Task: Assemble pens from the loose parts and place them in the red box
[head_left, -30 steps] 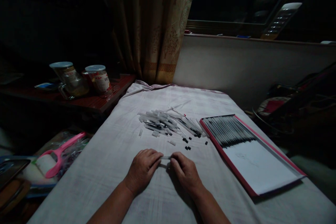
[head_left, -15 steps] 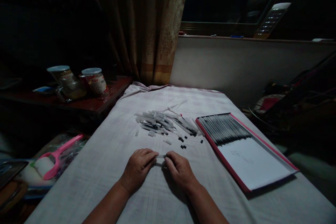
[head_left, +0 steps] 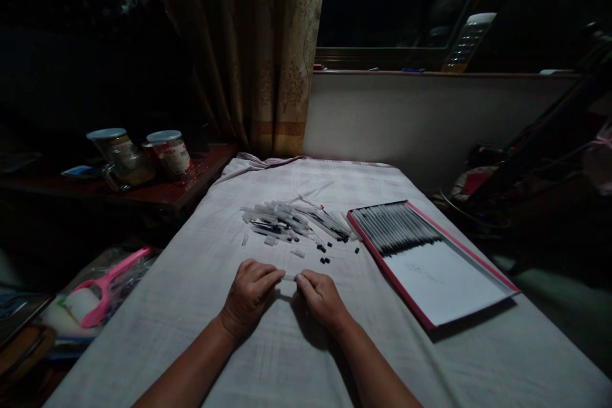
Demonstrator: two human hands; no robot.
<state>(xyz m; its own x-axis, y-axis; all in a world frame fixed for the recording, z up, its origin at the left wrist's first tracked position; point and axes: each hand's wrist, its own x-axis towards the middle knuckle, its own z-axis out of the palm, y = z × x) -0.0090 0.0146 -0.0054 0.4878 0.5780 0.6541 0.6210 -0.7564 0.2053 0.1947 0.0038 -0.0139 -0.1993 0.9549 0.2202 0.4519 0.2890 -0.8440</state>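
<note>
One clear tube [head_left: 289, 278], long axis left-right

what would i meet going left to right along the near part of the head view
pink-handled white lint roller → left hand → small clear plastic tube pinched between both hands → right hand → flat red-edged tray with a row of pens at its far end

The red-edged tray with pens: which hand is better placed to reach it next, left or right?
Right, probably. The right hand lies nearer the red-edged tray, which sits to its right; the left hand would have to cross over. Both hands pinch the clear tube between them.
</note>
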